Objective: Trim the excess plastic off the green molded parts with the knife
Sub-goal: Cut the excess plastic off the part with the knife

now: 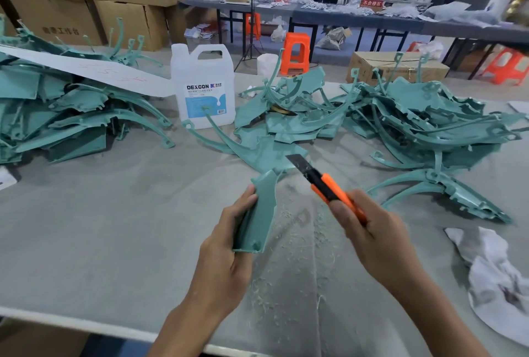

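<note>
Right now my left hand [226, 245] grips the lower end of a green part [262, 207], held upright over the middle of the table [114, 228]. My right hand [372, 230] is wrapped round the orange knife [326, 185], its blade out and pointing toward 11 o'clock. The blade is pushed out long. If I lean on it, I judge it may flex or snap, and a slip down the edge would run toward my left thumb [247, 199]. Pale shavings [300, 242] lie underneath, so the part could skid if I rest it there. My left fingers are hidden behind the part. I cannot tell whether the blade touches it, nor where the part ends against the pile of parts [294, 124] at 12 o'clock.
</note>
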